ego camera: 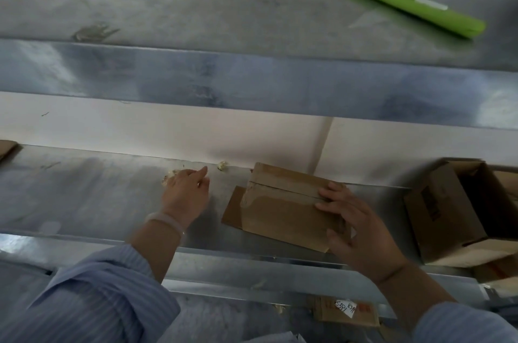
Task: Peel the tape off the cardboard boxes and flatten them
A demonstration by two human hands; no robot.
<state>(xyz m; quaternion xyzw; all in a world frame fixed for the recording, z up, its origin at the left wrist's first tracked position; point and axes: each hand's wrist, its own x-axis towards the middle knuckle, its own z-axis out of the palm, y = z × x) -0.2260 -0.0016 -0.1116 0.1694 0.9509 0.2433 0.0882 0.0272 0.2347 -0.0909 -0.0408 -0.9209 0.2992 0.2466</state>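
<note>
Both hands blur a bit, so finger detail is soft. Right hand (364, 233): fingers (329, 197) curl over the top of the small box (280, 205) at its right end and the thumb presses its near side, so that's a firm grip. The box's right end is hidden behind the palm. Left hand (186, 194): fingers smeared by motion, one pointing toward the back wall; can't tell if they pinch anything. A pale tape wad (167, 178) peeks out at the knuckles, mostly hidden; touching or just beside, unclear. The small box sits on the lower shelf (98, 197) atop a flat cardboard sheet (232, 213), long axis running left to right and dipping slightly toward the right. Its top seam follows that axis, with glossy tape (253, 198) over the left end. A second tape scrap (222, 165) lies at the back edge, apart from the box. An open box (445, 211) to the right is cut off by the frame. A green roll (414, 6) lies on the upper shelf (224, 12). Labelled cardboard (344, 312) lies below; its writing is unreadable.
</note>
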